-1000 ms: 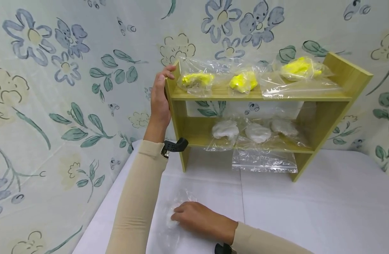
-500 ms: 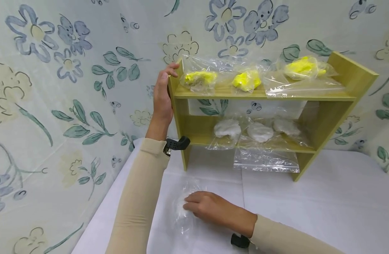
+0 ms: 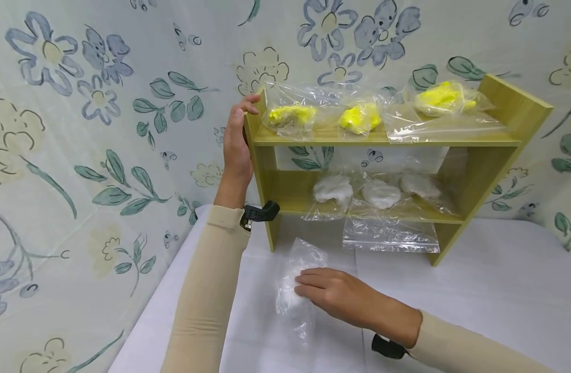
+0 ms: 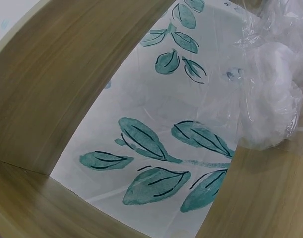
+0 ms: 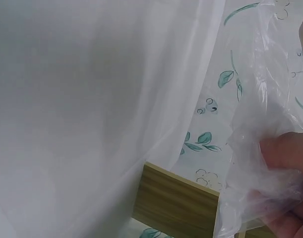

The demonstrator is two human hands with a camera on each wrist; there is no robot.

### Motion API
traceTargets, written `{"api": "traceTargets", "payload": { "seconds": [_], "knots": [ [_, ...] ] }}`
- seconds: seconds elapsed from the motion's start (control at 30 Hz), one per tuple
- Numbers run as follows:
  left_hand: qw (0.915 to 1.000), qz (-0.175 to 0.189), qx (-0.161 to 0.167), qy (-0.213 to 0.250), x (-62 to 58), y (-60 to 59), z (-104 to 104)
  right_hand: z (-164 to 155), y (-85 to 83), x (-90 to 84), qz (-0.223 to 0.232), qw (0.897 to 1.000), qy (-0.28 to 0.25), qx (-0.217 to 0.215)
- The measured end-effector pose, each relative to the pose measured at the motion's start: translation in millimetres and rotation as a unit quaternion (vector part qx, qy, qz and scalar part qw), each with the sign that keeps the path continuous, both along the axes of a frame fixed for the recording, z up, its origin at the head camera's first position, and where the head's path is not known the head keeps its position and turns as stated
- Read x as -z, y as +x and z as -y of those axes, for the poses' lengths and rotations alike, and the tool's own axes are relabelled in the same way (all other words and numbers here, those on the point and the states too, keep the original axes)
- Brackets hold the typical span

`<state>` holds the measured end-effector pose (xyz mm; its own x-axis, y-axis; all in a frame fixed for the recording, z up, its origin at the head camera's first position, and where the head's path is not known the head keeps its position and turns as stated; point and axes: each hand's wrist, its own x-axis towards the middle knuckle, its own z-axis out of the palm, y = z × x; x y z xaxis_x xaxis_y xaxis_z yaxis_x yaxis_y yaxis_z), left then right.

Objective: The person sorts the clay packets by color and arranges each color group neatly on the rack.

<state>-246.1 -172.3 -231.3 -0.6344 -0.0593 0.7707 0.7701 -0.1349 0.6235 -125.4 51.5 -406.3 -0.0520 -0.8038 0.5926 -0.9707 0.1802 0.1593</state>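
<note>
My left hand (image 3: 236, 145) holds the left side panel of a two-tier wooden shelf (image 3: 514, 103), its fingers over the panel's upper edge. Over the white table in front of the shelf, my right hand (image 3: 341, 295) pinches a clear plastic bag (image 3: 287, 303) with a soft white lump inside. In the right wrist view, thumb and fingers (image 5: 285, 153) squeeze the crinkled bag (image 5: 263, 94). The left wrist view looks into a shelf compartment, where a bagged white lump (image 4: 270, 94) lies at the right; the left hand is hardly seen there.
Three bags of bright yellow material, one at the left (image 3: 292, 115), lie on the upper tier. Three bags with white lumps, the middle one (image 3: 381, 194) among them, lie on the lower tier; an empty bag part (image 3: 390, 237) hangs over its front edge. A floral cloth (image 3: 127, 103) stands behind.
My right hand has carried the bagged white lump rightward and away from me, closer to the shelf. My left hand has stayed on the side panel.
</note>
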Motion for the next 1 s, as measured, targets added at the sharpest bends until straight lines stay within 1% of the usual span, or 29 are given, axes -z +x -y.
{"api": "traceTargets", "payload": {
  "seconds": [0.17, 0.33, 0.5, 0.6, 0.77, 0.9, 1.0],
  "knots": [
    [0.9999, -0.015, 0.004, 0.001, 1.6, -2.4, 1.0, -13.4, 0.5, -10.8, -0.007, 1.000, -0.023, -0.002],
    [0.9998, -0.017, 0.007, 0.001, 1.0, -4.0, 1.0, -22.2, 5.7, -29.3, -0.022, 0.999, -0.044, -0.004],
    [0.9998, -0.017, 0.005, -0.002, 2.1, -4.2, -0.8, -29.8, 14.5, -46.6, -0.053, 0.997, -0.056, -0.008],
    [0.9999, -0.016, 0.001, -0.004, 1.8, -3.6, -1.2, -33.1, 16.0, -56.0, -0.067, 0.995, -0.072, -0.012],
    [0.9999, -0.010, -0.002, -0.002, 0.3, -1.7, -1.5, -40.6, 10.7, -68.6, -0.065, 0.993, -0.098, -0.005],
    [1.0000, 0.003, -0.001, 0.004, -0.3, 0.2, -1.4, -48.2, 3.6, -77.6, -0.057, 0.993, -0.101, 0.008],
    [1.0000, 0.004, -0.002, 0.005, -0.2, 0.6, -0.9, -51.5, -3.4, -85.0, -0.061, 0.993, -0.103, 0.015]
  ]
}}
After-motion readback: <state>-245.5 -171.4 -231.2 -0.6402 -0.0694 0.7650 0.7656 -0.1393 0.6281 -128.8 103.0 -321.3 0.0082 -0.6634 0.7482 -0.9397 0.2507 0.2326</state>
